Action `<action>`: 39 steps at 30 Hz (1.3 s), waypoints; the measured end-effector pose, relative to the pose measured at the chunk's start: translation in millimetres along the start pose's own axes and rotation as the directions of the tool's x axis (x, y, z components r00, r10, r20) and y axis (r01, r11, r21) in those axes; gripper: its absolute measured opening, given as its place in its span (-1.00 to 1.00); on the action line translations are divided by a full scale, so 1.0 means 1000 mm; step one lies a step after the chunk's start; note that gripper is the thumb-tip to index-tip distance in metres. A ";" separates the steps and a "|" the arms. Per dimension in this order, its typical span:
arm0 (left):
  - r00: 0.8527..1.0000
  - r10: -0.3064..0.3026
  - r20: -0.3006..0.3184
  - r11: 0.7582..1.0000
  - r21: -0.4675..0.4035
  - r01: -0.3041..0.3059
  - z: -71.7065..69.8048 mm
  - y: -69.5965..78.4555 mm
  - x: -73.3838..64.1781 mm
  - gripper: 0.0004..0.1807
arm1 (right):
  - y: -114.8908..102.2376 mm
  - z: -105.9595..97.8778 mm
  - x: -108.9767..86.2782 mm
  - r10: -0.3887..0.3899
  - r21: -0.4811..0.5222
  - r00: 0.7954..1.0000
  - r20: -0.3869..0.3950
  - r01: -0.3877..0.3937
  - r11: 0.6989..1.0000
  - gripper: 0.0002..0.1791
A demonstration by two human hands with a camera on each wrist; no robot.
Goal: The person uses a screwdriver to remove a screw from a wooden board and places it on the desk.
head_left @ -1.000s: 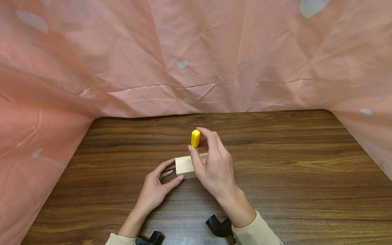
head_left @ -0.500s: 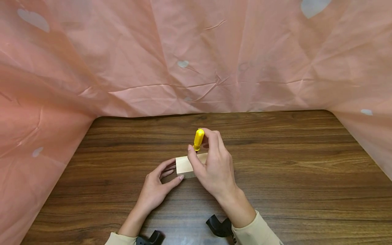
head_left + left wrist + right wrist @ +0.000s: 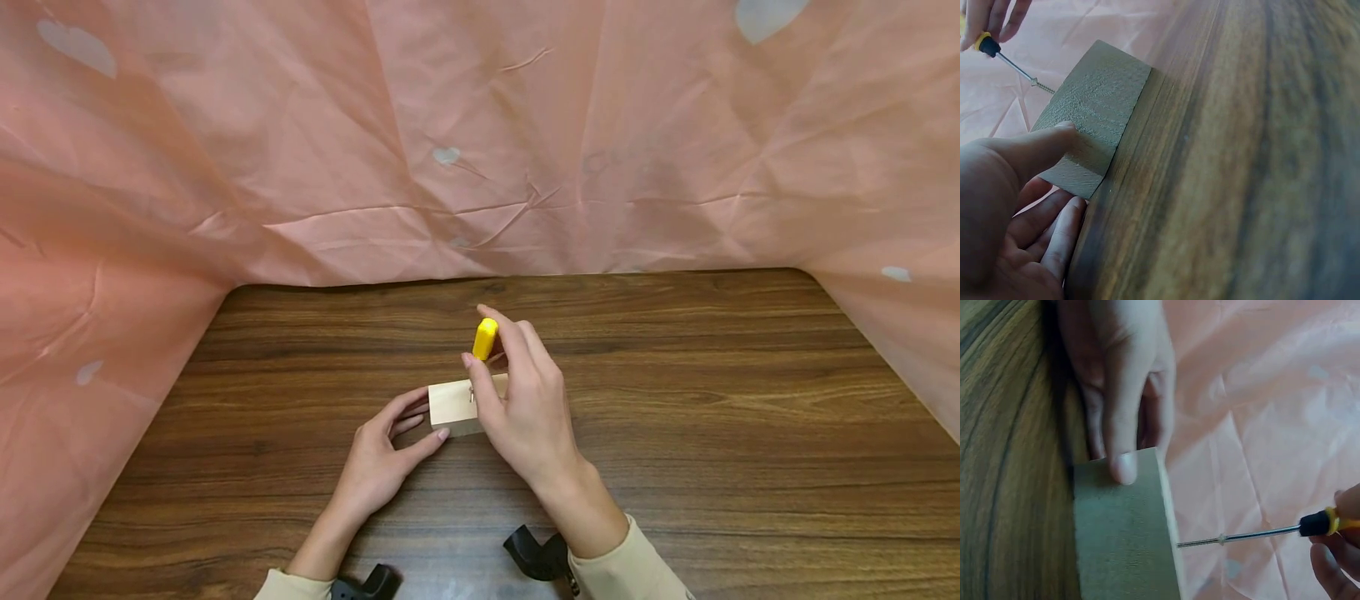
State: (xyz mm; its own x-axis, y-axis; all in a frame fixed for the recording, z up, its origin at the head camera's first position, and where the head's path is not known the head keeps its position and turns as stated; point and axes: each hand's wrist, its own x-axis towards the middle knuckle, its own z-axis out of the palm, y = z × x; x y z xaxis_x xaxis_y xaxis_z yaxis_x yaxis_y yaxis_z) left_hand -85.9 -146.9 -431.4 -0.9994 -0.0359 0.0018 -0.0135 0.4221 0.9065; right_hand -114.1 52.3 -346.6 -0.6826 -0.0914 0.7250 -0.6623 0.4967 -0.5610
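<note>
A pale wooden block lies on the table. My left hand grips its left end, the thumb on the near side and the other fingers at the end and behind. Above the block, my right hand holds a screwdriver by its yellow handle between thumb and fingers. The shaft ends at the head of a screw, whose tip stands in the block's top face. In the left wrist view the screw is largely out of the wood. The handle leans slightly in the head view.
The brown wood-grain table extends around both hands. A pink cloth with pale hearts hangs along its back and sides. Black wrist devices sit under both forearms, near the beige sleeves.
The screwdriver handle has tilted right, then straightened a little, as the right hand's fingers shift and stretch around it. The left hand and the block stay in place.
</note>
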 end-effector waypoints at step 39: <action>1.000 -0.001 0.018 1.000 0.000 0.001 0.001 0.000 -0.001 -0.32 | 0.133 -0.155 -0.043 0.699 -0.424 0.636 0.328 -0.562 0.710 -0.50</action>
State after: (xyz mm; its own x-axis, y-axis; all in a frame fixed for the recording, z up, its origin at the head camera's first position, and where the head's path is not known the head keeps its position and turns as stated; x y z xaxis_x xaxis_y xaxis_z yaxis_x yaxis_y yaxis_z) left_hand -85.0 -145.7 -432.4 -0.9998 -0.0199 -0.0063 -0.0141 0.4223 0.9064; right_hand -124.8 255.8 -390.4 -0.9981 0.0060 -0.0617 0.0439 0.7698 -0.6367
